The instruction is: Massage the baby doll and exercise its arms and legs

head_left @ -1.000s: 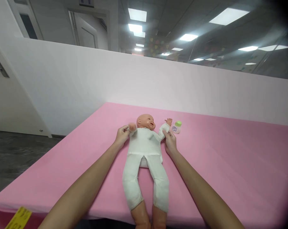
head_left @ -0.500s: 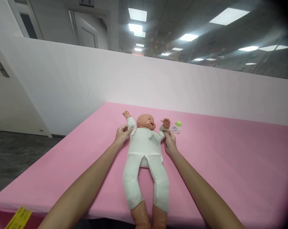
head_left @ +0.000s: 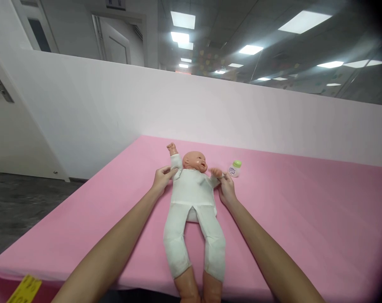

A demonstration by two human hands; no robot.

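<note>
A baby doll [head_left: 193,189] with a white cloth body lies on its back, its head at the far side and turned to the right. My left hand [head_left: 161,179] is closed around the doll's upper arm on the left, whose bare hand points up and away. On the other side, my right hand [head_left: 228,187] pinches the doll's arm by the sleeve, near the wrist. Just beyond that hand stands a small clear bottle [head_left: 234,169] with a green cap, apart from my fingers.
A pink cover [head_left: 288,219] spreads over the table. Behind it runs a low white wall [head_left: 228,111], and a door with a metal handle [head_left: 1,86] is at the left. Yellow tape [head_left: 25,289] marks the near left corner.
The doll's right-side hand has tipped down and inward toward its chin. Its left-side arm has swung slightly up and inward. My hands keep nearly the same places.
</note>
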